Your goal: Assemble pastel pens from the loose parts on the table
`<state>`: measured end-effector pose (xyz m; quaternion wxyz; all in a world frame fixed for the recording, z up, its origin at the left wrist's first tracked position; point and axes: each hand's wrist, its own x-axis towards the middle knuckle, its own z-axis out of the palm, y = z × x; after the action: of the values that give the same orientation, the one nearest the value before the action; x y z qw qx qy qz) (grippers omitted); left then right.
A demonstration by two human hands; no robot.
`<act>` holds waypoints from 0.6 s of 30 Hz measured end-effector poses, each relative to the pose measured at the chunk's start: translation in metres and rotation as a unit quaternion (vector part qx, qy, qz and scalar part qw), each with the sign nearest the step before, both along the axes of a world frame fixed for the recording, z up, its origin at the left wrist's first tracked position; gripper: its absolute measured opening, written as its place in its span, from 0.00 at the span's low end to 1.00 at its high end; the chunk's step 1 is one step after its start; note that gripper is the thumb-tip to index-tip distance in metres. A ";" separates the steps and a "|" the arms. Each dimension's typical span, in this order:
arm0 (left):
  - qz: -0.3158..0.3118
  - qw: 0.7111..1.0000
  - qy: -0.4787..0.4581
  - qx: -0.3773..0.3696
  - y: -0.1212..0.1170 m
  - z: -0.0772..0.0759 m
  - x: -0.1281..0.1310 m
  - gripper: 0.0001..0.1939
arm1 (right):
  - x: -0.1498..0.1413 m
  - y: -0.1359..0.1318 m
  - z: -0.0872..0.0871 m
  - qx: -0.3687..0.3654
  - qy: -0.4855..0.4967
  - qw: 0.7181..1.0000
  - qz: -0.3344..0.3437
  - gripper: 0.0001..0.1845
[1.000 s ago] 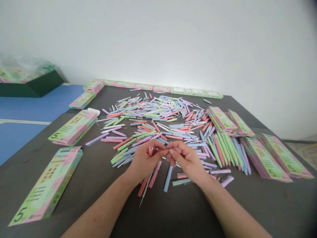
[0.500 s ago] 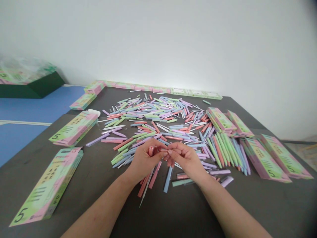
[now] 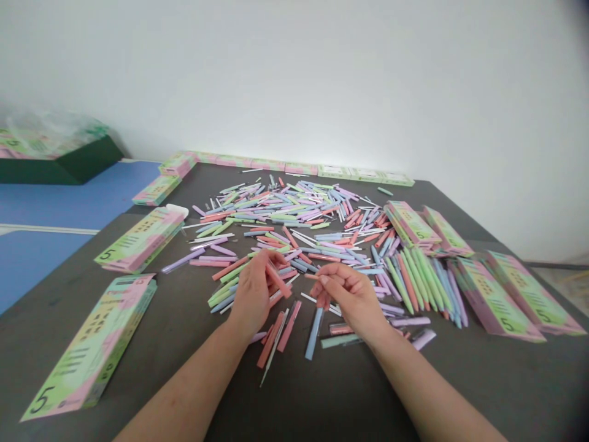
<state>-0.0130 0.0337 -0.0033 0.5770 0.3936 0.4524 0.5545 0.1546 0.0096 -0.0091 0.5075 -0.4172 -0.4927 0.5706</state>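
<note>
My left hand (image 3: 252, 291) is closed around a coral-red pen barrel (image 3: 278, 281), which slants down to the right with its open end showing. My right hand (image 3: 347, 293) pinches a small, thin coral-coloured piece (image 3: 313, 276) between thumb and forefinger; its exact kind is too small to tell. The two hands are apart over the near side of a pile of pastel pen parts (image 3: 294, 205). Below the left hand lie red barrels (image 3: 289, 325) and a thin white refill (image 3: 275, 348). A blue barrel (image 3: 314, 334) lies under the right fingertips.
Pastel cartons marked 5 stand at the left (image 3: 87, 350) and right (image 3: 501, 298), with a row of cartons (image 3: 267, 164) along the back. Lined-up green, red and blue pens (image 3: 421, 279) lie at the right. A dark green bin (image 3: 64, 162) sits on a blue table (image 3: 50, 205).
My hands were together at their fingertips. The left has drawn away to the left with the red barrel, now more visible; the right stays nearly in place with the small piece.
</note>
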 end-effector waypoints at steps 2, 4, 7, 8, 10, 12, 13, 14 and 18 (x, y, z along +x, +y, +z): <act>0.001 0.997 -0.071 -0.009 0.000 0.000 0.001 0.15 | 0.000 0.000 0.000 0.001 0.005 1.000 -0.002 0.11; -0.012 0.992 -0.124 -0.005 -0.001 0.001 0.002 0.15 | 0.001 -0.001 0.001 0.005 0.009 1.000 -0.003 0.11; -0.022 0.992 -0.127 0.008 -0.001 0.003 0.003 0.12 | 0.002 0.000 0.002 0.019 -0.001 1.000 -0.018 0.10; -0.023 0.992 -0.126 0.013 -0.001 0.004 0.003 0.11 | 0.003 0.000 0.003 0.025 -0.007 0.999 -0.027 0.10; -0.028 0.991 -0.126 0.025 -0.002 0.005 0.003 0.09 | 0.004 0.000 0.004 0.035 -0.015 0.998 -0.041 0.10; -0.038 0.991 -0.128 0.028 -0.002 0.005 0.003 0.09 | 0.003 -0.001 0.006 0.040 -0.018 0.998 -0.047 0.10; -0.042 0.990 -0.129 0.028 -0.003 0.005 0.004 0.09 | 0.003 -0.001 0.007 0.039 -0.019 0.998 -0.046 0.10; -0.045 0.990 -0.129 0.026 -0.003 0.005 0.004 0.09 | 0.003 -0.001 0.008 0.037 -0.021 0.998 -0.045 0.10; -0.046 0.992 -0.112 0.024 -0.004 0.003 0.006 0.10 | 0.001 -0.004 0.009 0.028 -0.041 0.998 -0.027 0.10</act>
<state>-0.0075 0.0300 0.0001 0.6398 0.3630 0.3529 0.5782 0.1555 0.0061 -0.0005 0.5131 -0.4391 -0.5176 0.5253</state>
